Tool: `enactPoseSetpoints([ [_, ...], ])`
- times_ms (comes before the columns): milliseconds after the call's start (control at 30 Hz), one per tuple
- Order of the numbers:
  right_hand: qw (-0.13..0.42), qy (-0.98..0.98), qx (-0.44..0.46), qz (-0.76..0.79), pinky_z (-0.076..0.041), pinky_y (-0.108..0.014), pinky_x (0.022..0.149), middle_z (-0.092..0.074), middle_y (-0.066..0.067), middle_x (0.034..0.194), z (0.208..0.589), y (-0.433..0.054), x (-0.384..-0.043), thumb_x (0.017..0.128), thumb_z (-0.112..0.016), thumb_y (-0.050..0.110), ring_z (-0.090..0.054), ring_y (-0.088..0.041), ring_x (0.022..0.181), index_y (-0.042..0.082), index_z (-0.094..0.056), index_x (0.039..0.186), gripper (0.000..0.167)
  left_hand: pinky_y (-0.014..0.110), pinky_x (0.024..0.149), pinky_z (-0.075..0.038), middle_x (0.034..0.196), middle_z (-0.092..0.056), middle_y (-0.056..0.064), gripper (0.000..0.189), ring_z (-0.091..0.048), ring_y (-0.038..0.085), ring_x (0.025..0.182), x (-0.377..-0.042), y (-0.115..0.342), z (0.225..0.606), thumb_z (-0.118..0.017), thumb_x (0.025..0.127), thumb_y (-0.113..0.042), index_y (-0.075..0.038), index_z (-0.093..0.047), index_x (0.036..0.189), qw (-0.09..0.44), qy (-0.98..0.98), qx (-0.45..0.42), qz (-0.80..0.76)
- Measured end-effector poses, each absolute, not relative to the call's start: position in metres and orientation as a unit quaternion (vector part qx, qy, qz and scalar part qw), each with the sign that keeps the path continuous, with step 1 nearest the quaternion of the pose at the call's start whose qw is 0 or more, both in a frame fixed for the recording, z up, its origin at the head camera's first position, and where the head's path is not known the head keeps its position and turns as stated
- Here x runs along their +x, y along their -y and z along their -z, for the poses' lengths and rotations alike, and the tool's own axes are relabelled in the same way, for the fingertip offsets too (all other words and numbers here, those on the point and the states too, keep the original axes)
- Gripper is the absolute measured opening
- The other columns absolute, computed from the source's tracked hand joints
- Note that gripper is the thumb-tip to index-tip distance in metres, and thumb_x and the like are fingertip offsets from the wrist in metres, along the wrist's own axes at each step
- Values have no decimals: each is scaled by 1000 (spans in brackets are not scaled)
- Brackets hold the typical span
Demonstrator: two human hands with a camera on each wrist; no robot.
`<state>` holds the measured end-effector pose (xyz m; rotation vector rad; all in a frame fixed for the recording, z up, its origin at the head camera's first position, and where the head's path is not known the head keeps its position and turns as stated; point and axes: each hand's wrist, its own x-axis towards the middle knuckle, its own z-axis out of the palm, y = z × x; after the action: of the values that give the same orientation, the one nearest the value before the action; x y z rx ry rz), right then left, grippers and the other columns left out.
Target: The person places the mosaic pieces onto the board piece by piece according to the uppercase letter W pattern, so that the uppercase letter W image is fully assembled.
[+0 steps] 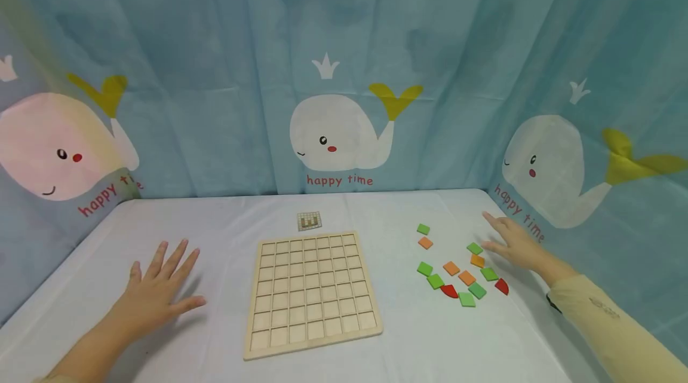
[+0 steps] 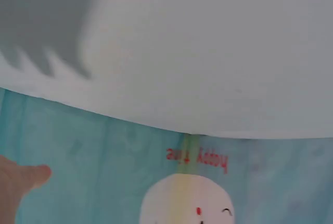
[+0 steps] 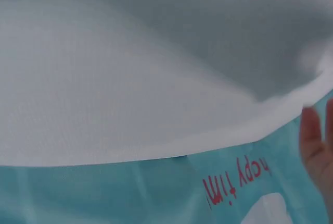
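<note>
To the left of a wooden grid board (image 1: 315, 293), my left hand (image 1: 156, 293) hovers over the white table with its fingers spread and holds nothing. My right hand (image 1: 516, 245) is stretched out at the right, just beyond the loose tiles, also holding nothing. Close to it lie a green tile (image 1: 475, 248) and an orange tile (image 1: 477, 261). Several more green and orange square tiles are scattered there, with a red quarter-round piece (image 1: 449, 291) and another red piece (image 1: 502, 286). Behind the board lies a small patterned card (image 1: 309, 221). Each wrist view catches only part of its hand.
A white cloth covers the table (image 1: 215, 221). Blue curtains (image 1: 215, 72) printed with whales hang along its back and both sides, close to the table's edges. The board's squares hold no tiles.
</note>
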<state>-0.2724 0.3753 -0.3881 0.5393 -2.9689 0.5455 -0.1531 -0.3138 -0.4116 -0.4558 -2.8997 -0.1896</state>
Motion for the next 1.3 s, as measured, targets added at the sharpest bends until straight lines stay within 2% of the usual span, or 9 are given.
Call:
enactPoseSetpoints([
  [100, -3, 957, 185, -224, -53, -50, 75, -47, -32, 122, 387, -377, -280, 92, -69, 24, -52, -45, 105, -4, -26, 150, 77, 78, 101, -3, 160, 19, -5, 99, 25, 24, 143, -159, 300, 412, -65, 87, -54, -14, -10, 158, 83, 972, -198, 93],
  [200, -51, 943, 198, -263, -50, -35, 67, -56, -19, 107, 389, -383, -288, 89, -72, 23, -58, -32, 95, -3, -33, 148, 75, 78, 99, -15, 161, 14, -6, 96, 21, 23, 145, -166, 286, 414, -66, 86, -53, -13, -16, 157, 70, 960, -244, 117],
  [333, -101, 935, 200, -274, -50, -41, 77, -63, -9, 101, 394, -390, -298, 88, -73, 24, -59, -27, 93, -4, -44, 142, 67, 78, 95, -24, 162, 8, -3, 97, 2, 41, 146, -173, 272, 418, -66, 84, -55, -15, -16, 158, 61, 947, -286, 129],
  [433, -138, 939, 155, -275, -48, -54, 88, -62, -22, 116, 395, -389, -300, 87, -74, 25, -57, -39, 106, -1, -51, 139, 62, 76, 96, -27, 163, -4, 9, 98, -15, 54, 139, -177, 264, 418, -65, 82, -59, -12, -20, 156, 31, 946, -293, 137],
  [600, -165, 945, 103, -262, -38, -66, 97, -46, -35, 136, 394, -383, -299, 87, -73, 19, -42, -53, 124, 5, -60, 133, 49, 72, 100, -28, 157, -22, 20, 101, -18, 56, 137, -181, 257, 417, -65, 77, -65, -5, -31, 151, -22, 949, -279, 145],
  [833, -156, 948, 103, -259, -42, -63, 95, -51, -34, 131, 399, -377, -302, 87, -72, 11, -47, -51, 119, 1, -64, 126, 41, 71, 95, -35, 157, -25, 14, 102, -22, 55, 137, -183, 255, 417, -65, 74, -68, -8, -34, 152, -77, 951, -262, 143],
  [1000, -143, 949, 102, -263, -46, -59, 91, -56, -30, 123, 399, -377, -303, 87, -72, 11, -52, -45, 110, 0, -66, 118, 34, 76, 89, -34, 158, -25, 11, 98, -21, 56, 137, -184, 250, 415, -65, 76, -68, -15, -35, 152, -85, 949, -260, 155],
  [1167, -133, 950, 101, -263, -46, -59, 91, -58, -29, 121, 398, -381, -305, 88, -72, 16, -54, -45, 110, 2, -67, 113, 30, 76, 94, -29, 158, -25, 12, 96, -19, 55, 138, -184, 246, 415, -63, 76, -68, -13, -38, 151, -78, 952, -258, 147],
  [1300, -121, 949, 106, -271, -52, -49, 84, -63, -21, 111, 398, -386, -302, 88, -73, 19, -58, -34, 97, 0, -65, 111, 31, 76, 95, -28, 158, -25, 11, 97, -19, 55, 138, -185, 244, 415, -62, 75, -70, -14, -38, 151, -82, 953, -253, 144],
])
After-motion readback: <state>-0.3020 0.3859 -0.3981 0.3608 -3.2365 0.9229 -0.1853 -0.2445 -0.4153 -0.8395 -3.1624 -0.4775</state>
